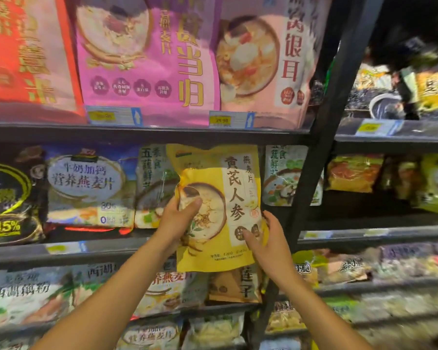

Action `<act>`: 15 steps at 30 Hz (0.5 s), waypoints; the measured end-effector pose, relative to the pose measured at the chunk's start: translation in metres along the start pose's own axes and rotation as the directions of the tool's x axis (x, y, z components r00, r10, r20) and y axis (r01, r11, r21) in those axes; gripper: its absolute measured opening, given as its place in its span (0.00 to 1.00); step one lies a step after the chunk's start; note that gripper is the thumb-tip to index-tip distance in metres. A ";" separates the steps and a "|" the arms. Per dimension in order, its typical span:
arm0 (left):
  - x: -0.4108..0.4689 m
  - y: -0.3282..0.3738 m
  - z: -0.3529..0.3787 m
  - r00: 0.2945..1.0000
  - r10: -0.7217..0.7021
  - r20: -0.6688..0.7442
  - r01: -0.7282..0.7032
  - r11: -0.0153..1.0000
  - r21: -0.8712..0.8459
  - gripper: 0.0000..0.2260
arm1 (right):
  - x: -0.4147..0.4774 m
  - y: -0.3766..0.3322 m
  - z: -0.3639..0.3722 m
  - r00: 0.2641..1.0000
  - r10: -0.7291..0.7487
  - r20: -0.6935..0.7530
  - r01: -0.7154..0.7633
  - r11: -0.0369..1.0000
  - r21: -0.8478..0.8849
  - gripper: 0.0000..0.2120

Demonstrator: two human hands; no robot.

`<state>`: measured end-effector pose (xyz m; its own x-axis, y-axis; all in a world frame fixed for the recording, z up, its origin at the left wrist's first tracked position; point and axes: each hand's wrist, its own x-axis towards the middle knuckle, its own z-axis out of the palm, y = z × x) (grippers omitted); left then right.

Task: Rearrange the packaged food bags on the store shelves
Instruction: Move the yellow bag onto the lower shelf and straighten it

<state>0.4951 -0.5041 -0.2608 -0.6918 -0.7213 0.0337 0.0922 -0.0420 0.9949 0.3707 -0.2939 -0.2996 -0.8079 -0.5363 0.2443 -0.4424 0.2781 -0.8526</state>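
Observation:
A yellow oatmeal bag [218, 223] with a bowl picture hangs in front of the middle shelf, held upright in both hands. My left hand [177, 218] grips its left edge, thumb pressed on the front. My right hand [266, 238] clasps the lower right corner, fingers on the front. Behind it stands another yellow bag [213, 155] of the same kind. Green-and-white bags stand to either side, one at the left [152, 183] and one at the right [286, 175].
A blue-and-white oat bag [86, 183] and a black bag [8, 195] stand further left. Red [23, 46], pink [142, 51] and pale pink [268, 59] bags fill the upper shelf. A black upright post [321, 137] divides the shelving. More bags sit below [233, 284].

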 end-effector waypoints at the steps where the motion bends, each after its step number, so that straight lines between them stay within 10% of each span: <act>1: 0.004 0.005 0.006 1.000 0.016 0.012 -0.016 1.000 -0.004 0.27 | -0.002 0.001 -0.002 0.999 -0.042 -0.015 0.041 0.998 -0.045 0.39; 11: 0.057 0.014 0.053 0.999 -0.002 -0.054 0.003 1.000 0.026 0.40 | 0.023 0.002 0.000 0.990 -0.124 0.068 0.139 0.945 -0.295 0.35; 15: 0.080 0.014 0.066 0.987 -0.099 -0.130 0.113 0.988 0.101 0.20 | 0.050 0.009 0.005 0.994 -0.079 0.076 0.097 0.958 -0.271 0.34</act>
<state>0.3938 -0.5168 -0.2379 -0.5985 -0.7974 -0.0779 -0.0592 -0.0529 0.9968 0.3280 -0.3220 -0.2968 -0.7385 -0.6153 0.2755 -0.6075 0.4301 -0.6678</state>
